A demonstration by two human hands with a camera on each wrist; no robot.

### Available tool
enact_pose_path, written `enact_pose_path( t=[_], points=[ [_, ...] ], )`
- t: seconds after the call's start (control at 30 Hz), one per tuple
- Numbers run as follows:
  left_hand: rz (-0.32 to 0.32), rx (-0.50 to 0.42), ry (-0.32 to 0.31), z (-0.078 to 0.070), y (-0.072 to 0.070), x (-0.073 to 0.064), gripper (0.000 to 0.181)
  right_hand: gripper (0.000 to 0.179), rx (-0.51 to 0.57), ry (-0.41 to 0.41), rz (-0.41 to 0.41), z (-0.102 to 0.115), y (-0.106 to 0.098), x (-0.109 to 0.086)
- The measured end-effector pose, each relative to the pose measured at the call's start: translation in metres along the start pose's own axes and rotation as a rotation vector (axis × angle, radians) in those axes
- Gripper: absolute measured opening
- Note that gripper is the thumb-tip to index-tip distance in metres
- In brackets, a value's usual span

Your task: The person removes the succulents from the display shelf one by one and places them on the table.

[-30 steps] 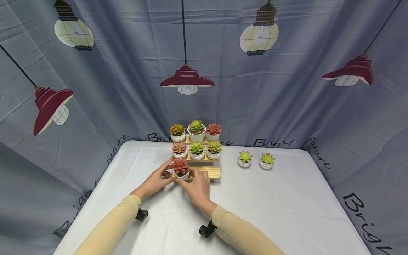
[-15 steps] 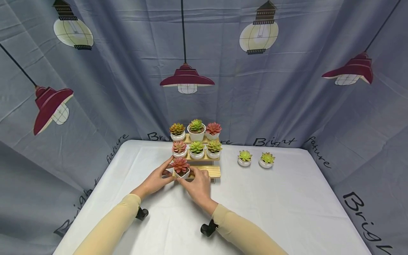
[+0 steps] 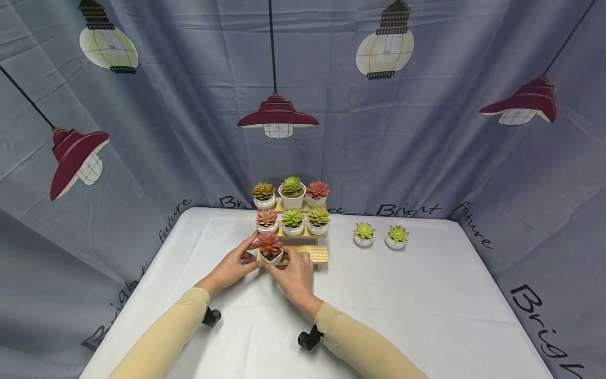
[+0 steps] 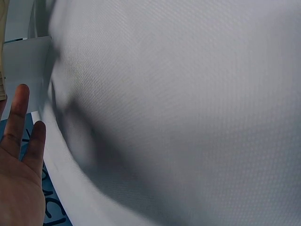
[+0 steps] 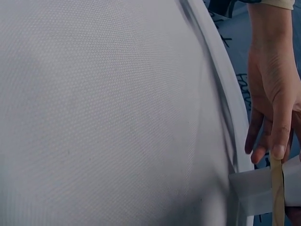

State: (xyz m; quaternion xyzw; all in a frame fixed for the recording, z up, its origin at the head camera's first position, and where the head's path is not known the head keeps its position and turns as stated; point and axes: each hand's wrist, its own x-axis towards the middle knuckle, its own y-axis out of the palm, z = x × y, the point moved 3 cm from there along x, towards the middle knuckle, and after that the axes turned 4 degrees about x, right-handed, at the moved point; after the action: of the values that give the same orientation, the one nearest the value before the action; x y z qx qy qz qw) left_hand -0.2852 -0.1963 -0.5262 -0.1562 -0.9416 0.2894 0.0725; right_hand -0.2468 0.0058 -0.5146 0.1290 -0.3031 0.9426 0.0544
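Observation:
Both hands are at a red succulent in a small white pot [image 3: 271,257], at the left end of the lowest tier of a wooden stepped stand [image 3: 316,254]. My left hand [image 3: 231,270] holds the pot from the left, thumb toward the front. From the right, my right hand [image 3: 296,277] pinches it between thumb and forefinger. In the left wrist view, the outer fingers [image 4: 18,113] of the left hand reach out straight. The right wrist view has the right thumb [image 5: 281,132] at the wooden edge [image 5: 277,193]; the pot is out of sight there.
Three potted succulents line the middle tier, among them a green one [image 3: 292,221]. Three more stand on the top tier, with a larger green one [image 3: 292,192] in the centre. Two small green succulents [image 3: 364,235] [image 3: 396,237] sit on the white tablecloth [image 3: 402,305] to the right.

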Motion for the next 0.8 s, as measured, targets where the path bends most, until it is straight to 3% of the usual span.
enact_pose_path(
  t=[0.37, 0.6, 0.8],
  points=[
    [0.011, 0.035, -0.007, 0.002, 0.001, 0.002, 0.093, 0.061, 0.024, -0.027, -0.002, -0.010, -0.004, -0.002],
    [0.015, 0.018, 0.050, 0.002, 0.002, 0.002, 0.094, 0.058, 0.075, -0.012, 0.028, -0.010, -0.019, -0.007],
    [0.008, -0.003, 0.040, 0.002, 0.002, 0.002, 0.093, 0.061, 0.082, -0.002, 0.057, -0.017, -0.034, -0.010]
  ],
)
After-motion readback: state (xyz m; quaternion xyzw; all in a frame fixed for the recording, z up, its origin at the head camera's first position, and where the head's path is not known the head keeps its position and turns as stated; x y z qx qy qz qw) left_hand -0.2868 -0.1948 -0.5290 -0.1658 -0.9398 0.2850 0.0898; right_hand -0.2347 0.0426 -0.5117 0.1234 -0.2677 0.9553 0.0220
